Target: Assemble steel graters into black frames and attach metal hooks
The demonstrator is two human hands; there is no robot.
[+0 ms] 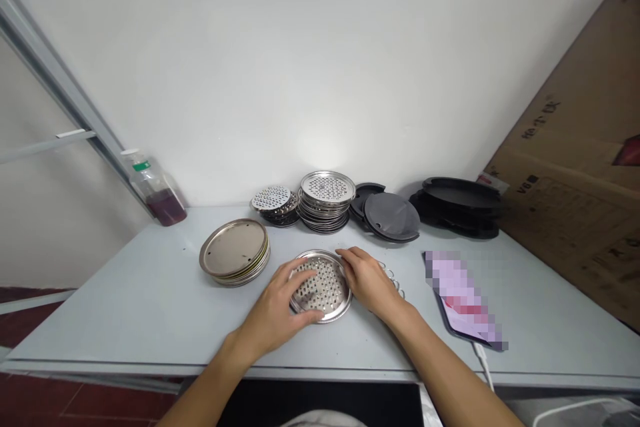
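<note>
One perforated disc (330, 283): left hand (280, 303) splayed over left side; right hand (371, 281) at right edge, grip unclear.

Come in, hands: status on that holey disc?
Left hand spread over disc; right hand at its right rim. Disc flat on table. Metal rings beside right hand.

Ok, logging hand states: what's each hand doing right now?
Left hand: open, spread over the round silver perforated metal disc.
Right hand: at the disc's right edge; whether it's gripping can't be told.
</note>
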